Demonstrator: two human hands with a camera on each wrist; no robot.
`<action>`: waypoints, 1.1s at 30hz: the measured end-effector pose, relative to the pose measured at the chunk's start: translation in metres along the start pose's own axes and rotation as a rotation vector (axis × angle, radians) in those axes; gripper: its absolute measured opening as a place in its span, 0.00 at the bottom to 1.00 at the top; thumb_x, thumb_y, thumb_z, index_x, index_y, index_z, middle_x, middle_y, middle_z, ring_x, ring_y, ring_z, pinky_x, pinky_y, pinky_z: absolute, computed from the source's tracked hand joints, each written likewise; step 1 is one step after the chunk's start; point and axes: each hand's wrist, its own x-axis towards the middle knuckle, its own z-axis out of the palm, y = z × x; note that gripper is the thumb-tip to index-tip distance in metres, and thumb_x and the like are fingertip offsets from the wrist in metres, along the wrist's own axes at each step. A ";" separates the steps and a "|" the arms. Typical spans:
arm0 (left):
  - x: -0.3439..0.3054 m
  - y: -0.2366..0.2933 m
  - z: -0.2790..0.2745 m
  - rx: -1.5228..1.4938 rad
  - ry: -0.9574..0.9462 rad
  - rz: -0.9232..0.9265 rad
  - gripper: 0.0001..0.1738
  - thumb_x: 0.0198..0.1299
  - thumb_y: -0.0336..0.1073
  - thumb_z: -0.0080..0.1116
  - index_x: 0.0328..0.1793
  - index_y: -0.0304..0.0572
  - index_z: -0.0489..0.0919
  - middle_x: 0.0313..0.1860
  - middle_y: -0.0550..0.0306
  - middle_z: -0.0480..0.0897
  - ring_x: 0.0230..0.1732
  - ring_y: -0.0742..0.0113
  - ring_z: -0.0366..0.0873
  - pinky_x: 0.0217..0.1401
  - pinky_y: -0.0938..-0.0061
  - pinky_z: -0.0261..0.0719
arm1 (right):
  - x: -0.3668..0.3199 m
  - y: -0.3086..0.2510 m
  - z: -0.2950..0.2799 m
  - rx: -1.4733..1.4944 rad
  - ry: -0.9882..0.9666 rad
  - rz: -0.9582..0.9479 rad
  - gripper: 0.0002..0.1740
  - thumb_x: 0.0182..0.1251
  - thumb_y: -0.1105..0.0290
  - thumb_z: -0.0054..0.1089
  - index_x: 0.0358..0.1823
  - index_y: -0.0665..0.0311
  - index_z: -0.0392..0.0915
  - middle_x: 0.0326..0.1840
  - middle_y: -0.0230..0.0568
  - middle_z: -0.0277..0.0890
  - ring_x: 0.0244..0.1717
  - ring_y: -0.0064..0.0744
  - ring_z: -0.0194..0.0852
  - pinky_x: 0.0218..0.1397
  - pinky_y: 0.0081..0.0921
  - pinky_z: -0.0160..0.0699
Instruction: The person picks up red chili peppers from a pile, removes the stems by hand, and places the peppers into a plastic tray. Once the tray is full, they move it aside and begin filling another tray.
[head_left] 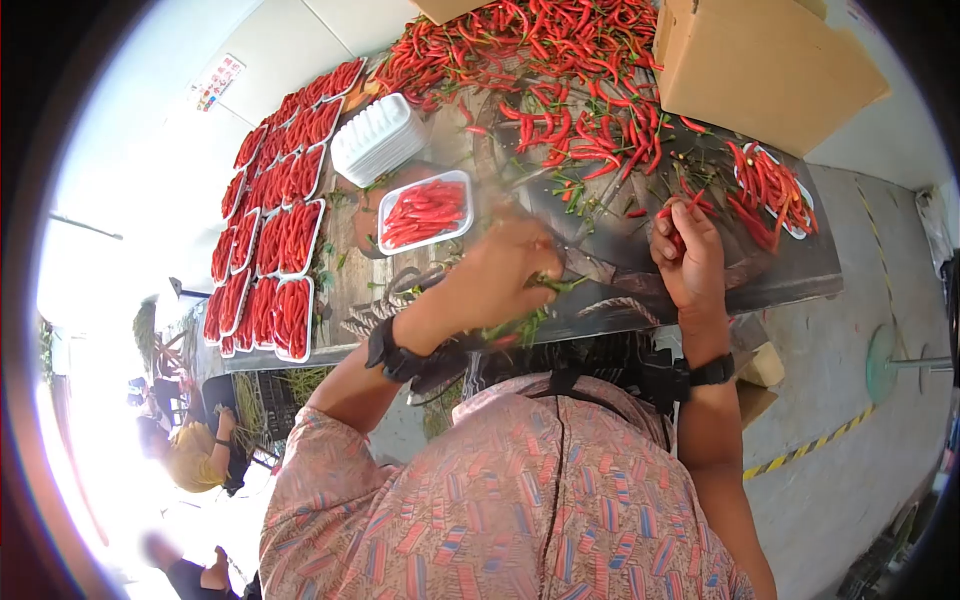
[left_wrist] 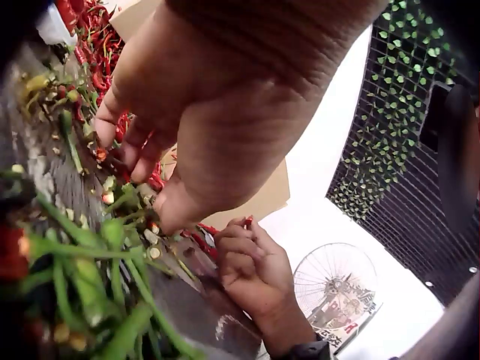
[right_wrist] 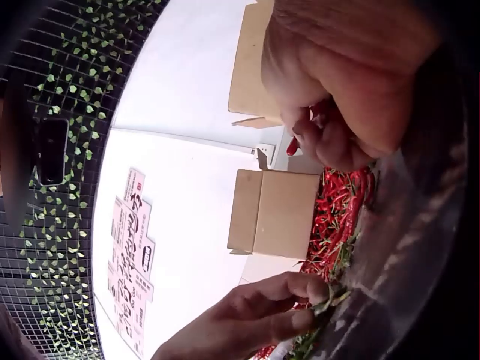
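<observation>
My left hand (head_left: 505, 265) is low over the near table edge, blurred in the head view. In the right wrist view its thumb and forefinger pinch a green chili stem (right_wrist: 324, 306). Cut green stems and bits (left_wrist: 112, 232) lie about its fingertips in the left wrist view. To the right, my right hand (head_left: 690, 250) is raised with its fingers curled round red chilies (head_left: 676, 236); a red tip (right_wrist: 293, 145) pokes out in the right wrist view. Just left of my left hand stands a white tray (head_left: 382, 238) of neatly laid red chilies (head_left: 425, 210).
Rows of filled trays (head_left: 285, 240) line the table's left side, beside a stack of white trays (head_left: 378, 140). Loose red chilies (head_left: 560, 40) heap at the back by a cardboard box (head_left: 760, 75). Another tray of chilies (head_left: 775, 190) stands at right. Rope (head_left: 375, 312) lies along the near edge.
</observation>
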 end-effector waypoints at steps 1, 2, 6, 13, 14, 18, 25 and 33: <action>-0.010 0.004 0.000 -0.001 0.021 -0.008 0.09 0.46 0.29 0.63 0.35 0.40 0.78 0.44 0.48 0.75 0.50 0.48 0.72 0.54 0.60 0.70 | 0.000 0.000 0.000 -0.005 -0.006 0.002 0.06 0.72 0.66 0.51 0.43 0.59 0.72 0.29 0.29 0.68 0.21 0.16 0.57 0.23 0.14 0.53; -0.019 0.007 -0.002 -0.001 0.024 -0.012 0.09 0.46 0.29 0.63 0.35 0.40 0.78 0.44 0.48 0.75 0.50 0.48 0.72 0.54 0.60 0.70 | 0.000 0.000 0.000 -0.011 -0.011 0.003 0.06 0.72 0.66 0.51 0.43 0.59 0.72 0.28 0.29 0.68 0.21 0.16 0.58 0.23 0.14 0.53; -0.062 0.027 -0.017 -0.033 -0.061 -0.098 0.08 0.46 0.30 0.64 0.33 0.42 0.78 0.42 0.51 0.75 0.49 0.50 0.73 0.51 0.62 0.71 | 0.001 0.001 0.002 -0.023 0.002 -0.013 0.05 0.70 0.67 0.53 0.38 0.61 0.72 0.27 0.29 0.70 0.19 0.16 0.59 0.20 0.16 0.52; -0.067 0.036 -0.053 -0.063 -0.288 -0.320 0.09 0.52 0.30 0.61 0.40 0.39 0.80 0.44 0.48 0.78 0.47 0.48 0.76 0.48 0.59 0.73 | 0.005 0.001 0.001 -0.034 -0.019 -0.010 0.06 0.70 0.68 0.53 0.38 0.62 0.72 0.27 0.30 0.71 0.19 0.17 0.60 0.20 0.17 0.53; -0.054 0.034 -0.053 0.053 -0.198 -0.312 0.10 0.53 0.30 0.60 0.42 0.38 0.80 0.46 0.46 0.78 0.48 0.47 0.76 0.50 0.58 0.73 | 0.005 0.001 0.000 -0.038 -0.006 -0.014 0.06 0.70 0.67 0.53 0.38 0.62 0.72 0.27 0.30 0.71 0.19 0.18 0.60 0.20 0.17 0.54; 0.004 0.001 -0.036 0.161 0.010 -0.139 0.15 0.53 0.31 0.59 0.48 0.39 0.78 0.52 0.42 0.77 0.55 0.44 0.74 0.57 0.58 0.73 | 0.001 0.002 0.000 -0.051 -0.017 -0.034 0.06 0.72 0.66 0.52 0.42 0.59 0.73 0.28 0.29 0.70 0.20 0.17 0.59 0.22 0.16 0.54; 0.055 -0.036 0.000 0.350 0.131 -0.010 0.22 0.49 0.35 0.61 0.53 0.43 0.78 0.48 0.48 0.75 0.55 0.49 0.73 0.51 0.58 0.76 | 0.000 0.001 0.000 -0.022 0.015 -0.022 0.05 0.71 0.68 0.52 0.39 0.62 0.73 0.27 0.31 0.71 0.19 0.18 0.61 0.20 0.18 0.55; 0.036 -0.030 -0.022 0.069 -0.188 -0.144 0.19 0.50 0.36 0.60 0.50 0.43 0.78 0.49 0.50 0.76 0.53 0.50 0.74 0.52 0.57 0.74 | 0.003 0.004 0.001 -0.035 0.021 -0.007 0.05 0.71 0.69 0.52 0.41 0.62 0.74 0.26 0.31 0.72 0.19 0.18 0.62 0.20 0.17 0.53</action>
